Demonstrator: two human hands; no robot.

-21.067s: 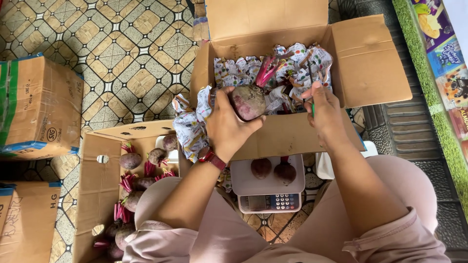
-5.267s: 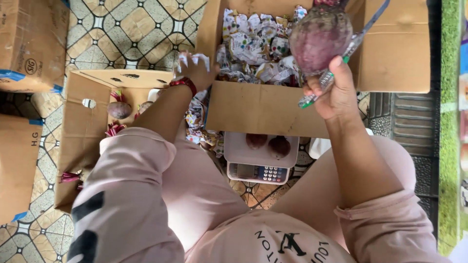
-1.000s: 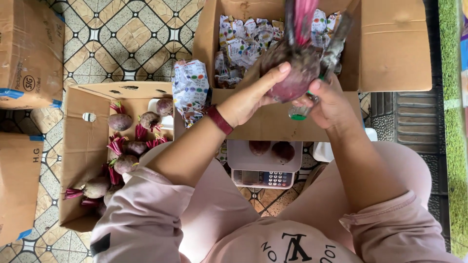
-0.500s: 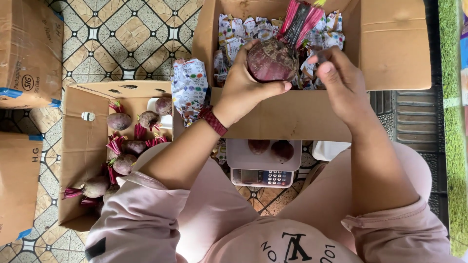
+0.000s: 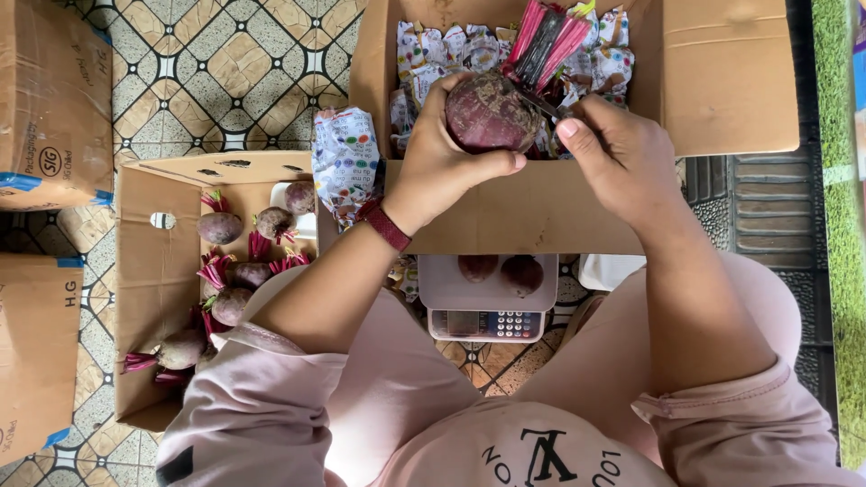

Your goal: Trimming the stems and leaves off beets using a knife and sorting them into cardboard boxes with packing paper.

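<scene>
My left hand (image 5: pixel 437 167) grips a large dark-red beetroot (image 5: pixel 487 113) over the near wall of a big open cardboard box (image 5: pixel 523 212). The beetroot's pink stems (image 5: pixel 546 41) point away from me, over the box. My right hand (image 5: pixel 618 153) is closed on a small knife whose dark blade (image 5: pixel 544 105) lies against the stem base. The knife's handle is hidden inside my fist. Paper-wrapped bundles with a printed pattern (image 5: pixel 451 50) fill the box behind the beetroot.
A small weighing scale (image 5: pixel 492 311) between my knees carries two beetroots (image 5: pixel 521 272). An open box at left (image 5: pixel 144 271) holds several stemmed beetroots (image 5: pixel 230 302). A patterned wrapper (image 5: pixel 347 153) hangs beside it. Closed cartons (image 5: pixel 45 99) stand on the tiled floor; green matting (image 5: pixel 839 180) lies at right.
The beetroot has come down from over the box to its near wall, and its stems now point away. My right hand has moved up to the stem base.
</scene>
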